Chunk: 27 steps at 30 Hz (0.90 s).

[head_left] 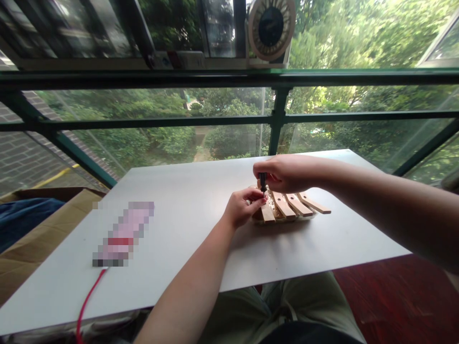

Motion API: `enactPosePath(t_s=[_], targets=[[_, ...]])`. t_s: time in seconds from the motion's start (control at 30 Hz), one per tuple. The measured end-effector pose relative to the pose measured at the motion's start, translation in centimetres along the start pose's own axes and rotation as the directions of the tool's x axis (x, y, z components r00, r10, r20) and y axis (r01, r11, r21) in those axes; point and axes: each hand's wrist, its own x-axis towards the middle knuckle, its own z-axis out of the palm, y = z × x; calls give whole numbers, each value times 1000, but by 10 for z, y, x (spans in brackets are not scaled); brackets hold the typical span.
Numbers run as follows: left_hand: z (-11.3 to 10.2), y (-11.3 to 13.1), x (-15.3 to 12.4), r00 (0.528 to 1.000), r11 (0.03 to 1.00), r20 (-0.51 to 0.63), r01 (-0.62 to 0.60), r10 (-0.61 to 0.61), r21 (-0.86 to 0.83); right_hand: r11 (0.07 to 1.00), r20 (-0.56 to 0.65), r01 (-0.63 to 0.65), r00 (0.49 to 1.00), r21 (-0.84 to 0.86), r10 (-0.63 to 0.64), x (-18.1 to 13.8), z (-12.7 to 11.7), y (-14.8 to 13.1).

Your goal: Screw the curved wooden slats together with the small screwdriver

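A small wooden piece with several fanned-out slats (292,205) lies on the white board (186,239) in front of me. My right hand (287,173) is closed round a dark-handled tool (263,181) that stands upright, tip down, over the piece's left end. My left hand (244,206) pinches at the same left end, fingers curled beside the tool's tip. Whatever sits under the tip is too small to make out.
A pixel-blurred pink and red object (124,234) with a red cord (88,301) lies at the board's left. A cardboard box (32,239) with blue cloth stands further left. A glass railing (229,119) runs right behind the board; a round clock-like device (270,28) sits above.
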Motion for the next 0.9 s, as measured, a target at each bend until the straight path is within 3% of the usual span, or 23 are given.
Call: enactPosePath(t_s=[0.23,0.5,0.7,0.9], targets=[[0,0,0,998,998,53,43,-41,-49,999,41,-23,999,-42,25,9,-2,-5],[-4,3,-1,996,999,87,-25,23,32,986,7,-100,995,-136,102,14,-2,-10],[-2,-1,0,996,990,3,-85,85,113,977,-41,-176,984,-121,173,10,3,-10],[1,0,0,996,993,-64,-52,59,104,978,-73,-163,985,-129,154,4,6,-12]])
